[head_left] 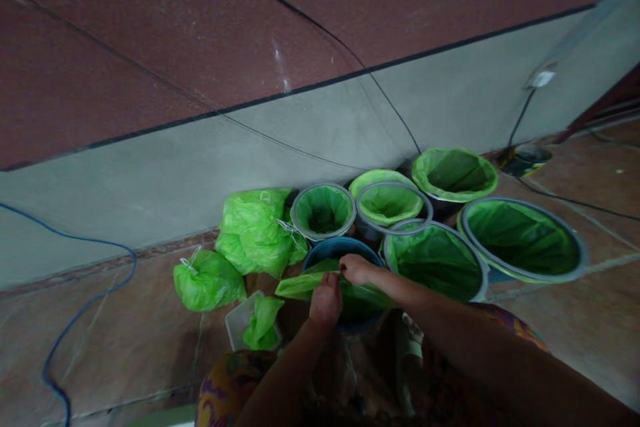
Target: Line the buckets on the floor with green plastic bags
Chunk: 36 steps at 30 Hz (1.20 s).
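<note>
- Tiled floor (145, 333), near its edge by the wall (150, 213): green bag (299, 286) across blue bin (344, 243).
- Left hand (326, 300), right hand (357, 269): fingers pinching bag film.
- Uneven pulling could tear it.

From where I stand, the floor (145, 337) is brown tile with pale joints. Near its far edge sit two stuffed green bags, a large one (255, 233) and a smaller one (207, 283), with a whitish plastic tub (237, 323) just in front. Right of them cluster a blue bin (320, 251) and several green-lined bins (583, 259). A dark can (526, 163) stands farther right, by the far edge; a blue cable (86, 323) snakes across the left side.
</note>
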### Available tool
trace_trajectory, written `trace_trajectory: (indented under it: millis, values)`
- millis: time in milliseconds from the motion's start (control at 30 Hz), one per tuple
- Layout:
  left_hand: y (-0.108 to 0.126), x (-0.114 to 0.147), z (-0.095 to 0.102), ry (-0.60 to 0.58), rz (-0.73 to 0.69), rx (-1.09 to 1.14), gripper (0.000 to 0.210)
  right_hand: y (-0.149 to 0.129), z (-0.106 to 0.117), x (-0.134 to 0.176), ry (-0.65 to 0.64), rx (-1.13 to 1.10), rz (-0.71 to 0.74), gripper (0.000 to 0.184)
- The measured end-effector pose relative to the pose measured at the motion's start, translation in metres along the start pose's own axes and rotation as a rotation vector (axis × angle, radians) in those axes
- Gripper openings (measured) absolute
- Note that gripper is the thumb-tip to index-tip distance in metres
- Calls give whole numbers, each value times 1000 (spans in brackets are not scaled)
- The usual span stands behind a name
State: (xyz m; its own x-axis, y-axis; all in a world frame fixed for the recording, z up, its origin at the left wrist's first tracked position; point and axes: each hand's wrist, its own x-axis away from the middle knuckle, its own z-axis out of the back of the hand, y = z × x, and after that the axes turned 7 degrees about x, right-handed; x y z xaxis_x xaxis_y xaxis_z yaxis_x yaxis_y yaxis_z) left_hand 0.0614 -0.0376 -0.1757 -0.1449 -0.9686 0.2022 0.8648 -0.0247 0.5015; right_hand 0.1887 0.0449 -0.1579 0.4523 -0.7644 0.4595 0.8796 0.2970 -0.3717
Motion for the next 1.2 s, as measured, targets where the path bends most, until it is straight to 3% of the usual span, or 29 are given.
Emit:
trace_trajectory:
  millis: [267, 433, 567, 733, 833, 933, 1100, 1200]
  values:
    - [-5, -2, 5, 66, -38, 141, 23, 2, 14, 4, 33, -74, 27, 23]
    - [-1, 2, 23, 97, -54, 107, 23, 0, 26, 10, 100, -176, 24, 18]
    - [13, 6, 63, 224, -69, 181, 18, -2, 54, 16, 236, -407, 75, 12]
    - [52, 6, 135, 516, -183, 637, 15, -11, 103, 43, 478, -984, 400, 18]
    - [70, 1, 161, 518, -221, 837, 16, -19, 120, 60, 459, -1268, 556, 22]
    - [72, -7, 162, 433, -148, 987, 23, -26, 122, 63, 377, -1393, 525, 28]
    - [59, -19, 142, 385, -42, 1203, 29, -27, 104, 51, 384, -1233, 384, 32]
    - [54, -28, 141, 355, -42, 1253, 29, -31, 92, 49, 202, -1139, 379, 32]
